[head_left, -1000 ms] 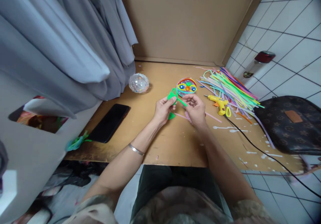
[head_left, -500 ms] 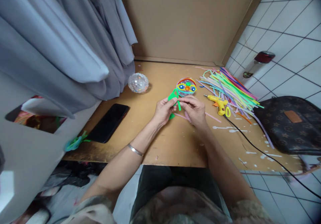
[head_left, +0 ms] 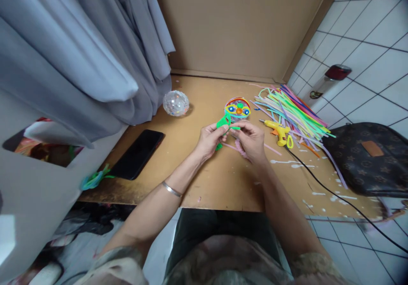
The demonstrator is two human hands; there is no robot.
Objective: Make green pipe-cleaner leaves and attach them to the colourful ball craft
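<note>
My left hand (head_left: 208, 140) is closed in a pinch on a green pipe cleaner shape (head_left: 223, 121) with a loop at its top. From that shape a free green end sticks out sideways, and my right hand (head_left: 253, 142) pinches near its tip with thumb and finger. Just beyond my hands sits a clear ball decorated like a face (head_left: 237, 109), with yellow-rimmed blue eyes and an orange nose. Under my right hand lies a coiled pink pipe cleaner (head_left: 240, 149), partly hidden. More green shows below my left fingers.
A yellow glue gun (head_left: 278, 132) with a black cord lies right of my hands, before a pile of coloured pipe cleaners (head_left: 296, 112). A dark bag (head_left: 369, 161) is at the right edge. Leftward are a clear ball (head_left: 176, 103), a phone (head_left: 137, 154) and a grey curtain (head_left: 127, 55).
The green free end pointed down toward me before; now it points right, between my hands. My right hand has shifted slightly right.
</note>
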